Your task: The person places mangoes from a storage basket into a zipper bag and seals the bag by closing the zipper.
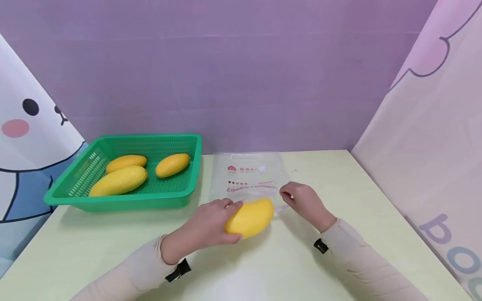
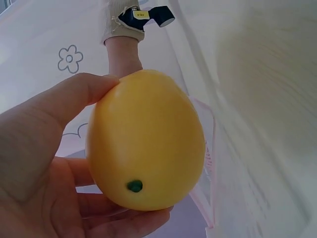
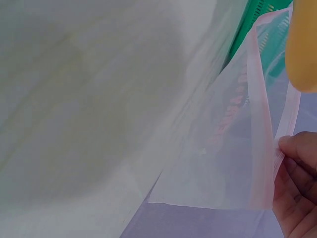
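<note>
Left hand (image 1: 211, 223) wraps fingers and thumb round a smooth yellow oval mango (image 1: 250, 217), stem end toward the palm per the left wrist view, where a small green stem spot shows on the mango (image 2: 146, 141); its tip points at the near edge of a clear plastic zip bag with pink print (image 1: 250, 175) lying flat on the pale yellow-green counter (image 1: 361, 196). Right hand (image 1: 305, 202) pinches the bag's near right corner between thumb and fingertips; the right wrist view shows the bag (image 3: 233, 148) with its pink-edged lip lifted off the lower sheet, so the mouth gapes toward the fruit, likely held that way to keep it open, and the right hand (image 3: 297, 183) sits low at that edge. Both forearms in beige sleeves angle inward from the near side, the left wrist just above the counter, the right wrist raised slightly. A green perforated plastic basket (image 1: 94, 196) stands left of the bag, holding three more yellow mangoes (image 1: 120, 179)
</note>
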{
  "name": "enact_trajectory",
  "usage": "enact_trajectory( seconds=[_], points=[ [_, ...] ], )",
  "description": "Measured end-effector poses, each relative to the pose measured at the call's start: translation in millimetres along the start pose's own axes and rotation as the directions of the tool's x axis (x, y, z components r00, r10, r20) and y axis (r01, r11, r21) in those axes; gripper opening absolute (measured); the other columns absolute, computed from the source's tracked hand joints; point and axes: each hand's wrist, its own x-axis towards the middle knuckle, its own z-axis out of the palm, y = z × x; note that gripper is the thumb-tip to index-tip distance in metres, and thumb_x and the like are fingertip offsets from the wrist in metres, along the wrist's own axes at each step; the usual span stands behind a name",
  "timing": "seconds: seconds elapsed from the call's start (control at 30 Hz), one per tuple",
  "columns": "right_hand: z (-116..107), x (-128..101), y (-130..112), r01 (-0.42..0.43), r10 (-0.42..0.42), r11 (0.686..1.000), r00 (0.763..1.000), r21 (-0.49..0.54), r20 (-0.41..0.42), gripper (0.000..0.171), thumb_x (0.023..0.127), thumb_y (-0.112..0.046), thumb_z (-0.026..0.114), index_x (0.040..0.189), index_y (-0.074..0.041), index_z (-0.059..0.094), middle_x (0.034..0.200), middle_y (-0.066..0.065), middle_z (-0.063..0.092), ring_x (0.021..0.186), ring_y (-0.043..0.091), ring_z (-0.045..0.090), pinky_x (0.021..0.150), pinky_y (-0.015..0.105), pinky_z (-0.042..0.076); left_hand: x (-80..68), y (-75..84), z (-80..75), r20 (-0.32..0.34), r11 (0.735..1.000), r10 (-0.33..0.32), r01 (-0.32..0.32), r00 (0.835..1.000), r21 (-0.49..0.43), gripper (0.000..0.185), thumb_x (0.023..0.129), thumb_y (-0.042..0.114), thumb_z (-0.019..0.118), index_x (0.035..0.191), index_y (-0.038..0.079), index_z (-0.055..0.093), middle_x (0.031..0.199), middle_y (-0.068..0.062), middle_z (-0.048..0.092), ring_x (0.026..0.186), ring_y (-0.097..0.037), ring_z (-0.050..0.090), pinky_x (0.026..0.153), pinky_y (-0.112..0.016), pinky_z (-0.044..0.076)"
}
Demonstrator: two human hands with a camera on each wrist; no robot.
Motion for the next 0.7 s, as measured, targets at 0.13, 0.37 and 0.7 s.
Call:
enact_trajectory(
  seconds=[0.13, 0.37, 0.7],
  points=[
    [-0.8, -0.4, 0.1, -0.009, 0.009, 1.000, 1.000, -0.001, 0.021, 0.008, 0.080, 0.004, 0.067, 0.082, -0.004, 0.069, 0.077, 0.002, 0.065, 0.067, 0.011, 0.057, 0.062, 0.025, 0.052, 1.4, 2.1, 3.0, -0.033, 1.000, -0.002, 0.003, 0.999, 0.021, 0.070, 0.071, 0.052, 0.072, 0.124, 0.008, 0.060, 0.099, -0.006, 0.064, 0.079, -0.016, 0.059, 0.054, -0.026, 0.045],
    [-3.5, 0.1, -0.5, -0.010, 0.010, 1.000, 1.000, 0.007, 0.020, 0.008, 0.080, 0.003, 0.068, 0.083, -0.003, 0.070, 0.077, 0.004, 0.065, 0.068, 0.013, 0.058, 0.063, 0.028, 0.053, 4.0, 7.8, 3.6, -0.057, 0.999, 0.000, 0.003, 0.998, 0.046, 0.070, 0.072, 0.051, 0.071, 0.123, 0.005, 0.060, 0.097, -0.007, 0.064, 0.077, -0.017, 0.057, 0.054, -0.026, 0.045],
    [-2.2, 2.4, -1.0, -0.022, 0.022, 1.000, 0.999, 0.020, 0.029, 0.006, 0.082, 0.002, 0.067, 0.084, -0.003, 0.070, 0.079, 0.005, 0.066, 0.070, 0.014, 0.059, 0.065, 0.028, 0.053, 6.4, 10.1, 5.2, -0.079, 0.997, -0.004, 0.010, 0.997, 0.082, 0.068, 0.072, 0.050, 0.071, 0.121, 0.004, 0.061, 0.094, -0.007, 0.063, 0.072, -0.017, 0.054, 0.053, -0.027, 0.045]
  ],
)
